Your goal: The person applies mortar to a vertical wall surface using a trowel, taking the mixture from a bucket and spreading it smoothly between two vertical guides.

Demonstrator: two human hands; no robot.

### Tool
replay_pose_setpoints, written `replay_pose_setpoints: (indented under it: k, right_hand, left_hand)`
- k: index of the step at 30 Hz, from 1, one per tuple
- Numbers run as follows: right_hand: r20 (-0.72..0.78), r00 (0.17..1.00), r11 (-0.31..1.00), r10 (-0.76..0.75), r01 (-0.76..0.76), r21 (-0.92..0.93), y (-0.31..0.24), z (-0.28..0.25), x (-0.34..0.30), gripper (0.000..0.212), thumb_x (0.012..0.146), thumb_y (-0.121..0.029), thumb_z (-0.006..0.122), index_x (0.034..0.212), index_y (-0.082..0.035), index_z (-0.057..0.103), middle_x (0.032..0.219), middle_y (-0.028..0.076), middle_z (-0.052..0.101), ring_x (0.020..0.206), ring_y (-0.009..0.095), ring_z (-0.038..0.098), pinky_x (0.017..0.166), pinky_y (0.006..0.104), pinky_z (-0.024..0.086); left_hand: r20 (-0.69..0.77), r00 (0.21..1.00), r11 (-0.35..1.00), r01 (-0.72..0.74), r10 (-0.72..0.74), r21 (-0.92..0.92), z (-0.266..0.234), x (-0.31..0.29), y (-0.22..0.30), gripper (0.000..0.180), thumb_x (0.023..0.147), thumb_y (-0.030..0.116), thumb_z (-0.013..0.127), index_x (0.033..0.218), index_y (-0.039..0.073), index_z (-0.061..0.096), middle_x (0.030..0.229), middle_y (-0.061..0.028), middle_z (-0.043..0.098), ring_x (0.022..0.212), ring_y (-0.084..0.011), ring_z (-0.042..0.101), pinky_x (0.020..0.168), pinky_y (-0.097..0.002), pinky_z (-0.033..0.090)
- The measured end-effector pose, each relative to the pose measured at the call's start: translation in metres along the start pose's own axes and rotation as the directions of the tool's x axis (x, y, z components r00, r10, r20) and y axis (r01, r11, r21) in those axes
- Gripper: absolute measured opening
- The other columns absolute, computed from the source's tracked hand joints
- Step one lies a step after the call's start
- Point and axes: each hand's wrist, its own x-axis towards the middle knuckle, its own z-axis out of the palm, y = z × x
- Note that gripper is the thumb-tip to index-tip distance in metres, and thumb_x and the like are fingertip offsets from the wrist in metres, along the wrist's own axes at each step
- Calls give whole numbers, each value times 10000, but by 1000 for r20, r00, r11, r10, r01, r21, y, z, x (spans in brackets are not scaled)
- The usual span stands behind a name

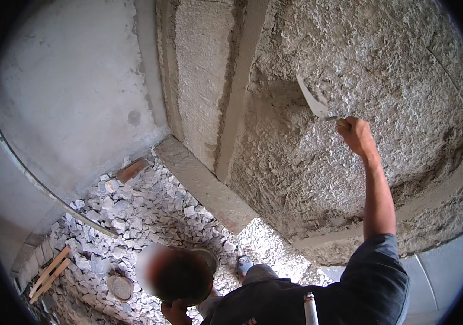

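Note:
My right hand (357,135) is raised to the rough plastered wall (318,179), its fingers wrapped around the handle of a trowel (313,98). The pale blade lies close to the wall's upper part, beside a darker patch of mortar; whether it touches cannot be made out. Low in the view, my left hand (176,312) grips the near edge of a round, bucket-like container (205,261). A blur covers much of that container, so its contents are hidden.
Broken pale stones (150,200) cover the floor, with a reddish brick (132,169), wooden strips (50,273) and a round flat piece (120,288) on them. A long straightedge (42,187) leans at the left wall. A ledge (204,184) runs along the wall's foot.

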Motion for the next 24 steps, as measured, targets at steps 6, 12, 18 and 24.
replay_pose_setpoints:
  k: [6,12,18,24]
  right_hand:
    - [-217,928,893,-301,194,-407,-18,-15,-13,77,968,-157,685,934,-108,734,767,58,714,578,203,639,539,376,530]
    - [22,912,912,-410,411,-12,-112,43,-32,176,1004,-212,689,997,-54,767,821,125,759,589,196,688,523,345,584]
    - [134,698,350,-704,176,920,-160,153,-37,209,907,-168,823,1063,-40,768,920,92,767,656,152,680,550,277,562]
    - [132,991,352,-37,-111,930,-50,174,74,230,939,-298,785,897,-76,740,691,-35,617,542,58,523,479,256,423]
  left_hand:
    - [-9,1000,1000,4,-3,16,-2,6,-9,218,829,-16,613,1038,-69,636,856,-65,628,675,-129,565,574,-274,460]
    - [-43,999,1000,-9,10,25,-16,-1,-26,235,833,-27,597,1063,-65,628,859,-64,628,667,-122,551,578,-273,470]
    - [-134,990,999,-33,33,2,0,-39,-12,274,838,-74,570,1105,-59,629,856,-68,621,687,-131,562,613,-279,498]
    - [-160,987,999,17,-23,-38,-37,-41,-36,229,872,-32,624,1101,-25,631,836,-61,630,696,-146,573,647,-301,522]
